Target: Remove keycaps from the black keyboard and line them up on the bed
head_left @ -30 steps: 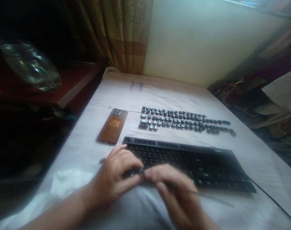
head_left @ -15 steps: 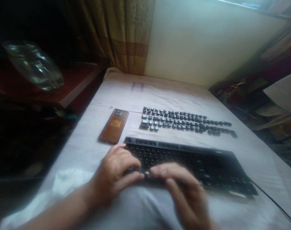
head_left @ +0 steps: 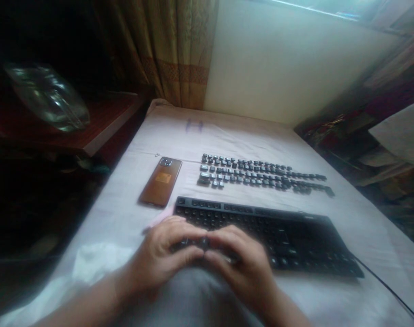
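Note:
A black keyboard (head_left: pixel 305 227) lies in front of me, its upper left part showing small bare key sockets. Over its front left edge, my left hand (head_left: pixel 166 250) has thumb and forefinger curled round a small dark keycap (head_left: pixel 204 243). Meeting it from the other side, my right hand (head_left: pixel 247 259) pinches at the same keycap with thumb and fingertips. Both hands partly cover the front rows, so whether the keycap sits on the board or is lifted I cannot tell. Behind the keyboard lie rows of loose keycaps (head_left: pixel 249 175).
A brown phone (head_left: pixel 161 184) lies left of the keycaps on the pale bedsheet (head_left: pixel 234 131). A cable (head_left: pixel 387 284) runs from the keyboard's right side. White cloth (head_left: pixel 99 263) lies by my left forearm. A clear glass vessel (head_left: pixel 53 97) is on the wooden table (head_left: pixel 104 122) at left.
My right hand has moved left and its fingertips have closed in against those of my left hand at the keycap. The left hand has stayed nearly in place, its fingers lowered slightly.

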A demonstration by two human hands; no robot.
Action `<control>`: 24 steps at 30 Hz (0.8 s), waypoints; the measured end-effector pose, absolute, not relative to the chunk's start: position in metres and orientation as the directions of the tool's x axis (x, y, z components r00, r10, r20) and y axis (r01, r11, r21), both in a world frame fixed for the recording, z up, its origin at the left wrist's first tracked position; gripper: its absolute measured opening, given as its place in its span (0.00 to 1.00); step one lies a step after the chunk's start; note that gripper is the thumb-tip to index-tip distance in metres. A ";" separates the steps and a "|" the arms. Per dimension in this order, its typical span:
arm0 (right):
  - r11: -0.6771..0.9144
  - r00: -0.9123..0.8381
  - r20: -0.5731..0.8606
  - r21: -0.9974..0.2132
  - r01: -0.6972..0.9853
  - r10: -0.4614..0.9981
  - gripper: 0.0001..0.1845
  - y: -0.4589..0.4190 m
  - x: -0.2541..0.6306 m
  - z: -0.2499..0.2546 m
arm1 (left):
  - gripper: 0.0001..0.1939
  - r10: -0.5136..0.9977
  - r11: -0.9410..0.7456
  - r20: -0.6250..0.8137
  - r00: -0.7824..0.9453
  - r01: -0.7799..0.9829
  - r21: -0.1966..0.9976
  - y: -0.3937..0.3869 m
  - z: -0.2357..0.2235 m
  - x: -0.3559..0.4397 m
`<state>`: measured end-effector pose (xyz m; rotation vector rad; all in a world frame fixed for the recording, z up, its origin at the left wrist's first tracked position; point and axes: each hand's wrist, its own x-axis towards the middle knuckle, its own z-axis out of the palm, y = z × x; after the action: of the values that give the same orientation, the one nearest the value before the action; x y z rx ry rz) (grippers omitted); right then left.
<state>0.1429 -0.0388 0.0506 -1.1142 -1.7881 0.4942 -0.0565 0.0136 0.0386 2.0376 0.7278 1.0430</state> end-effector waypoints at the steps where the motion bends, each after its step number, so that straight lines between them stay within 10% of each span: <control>1: 0.514 -0.152 0.509 -0.712 0.479 0.847 0.09 -0.039 0.143 0.050 | 0.08 0.745 -0.574 0.432 0.508 0.157 0.804 0.013 0.039 -0.056; 16: 0.541 -0.267 0.480 -0.636 0.551 0.836 0.07 -0.029 0.150 0.049 | 0.14 0.723 -0.587 0.414 0.554 0.175 0.791 0.014 0.024 -0.061; 24: 0.075 0.011 0.162 -0.513 0.855 0.987 0.09 0.041 0.215 0.062 | 0.19 0.727 -0.663 0.461 0.509 0.347 0.664 0.017 0.012 -0.069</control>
<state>0.2154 0.0410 0.0623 -1.8188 -1.8833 0.3644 -0.0687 0.0175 0.0124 2.2585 0.8784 1.0213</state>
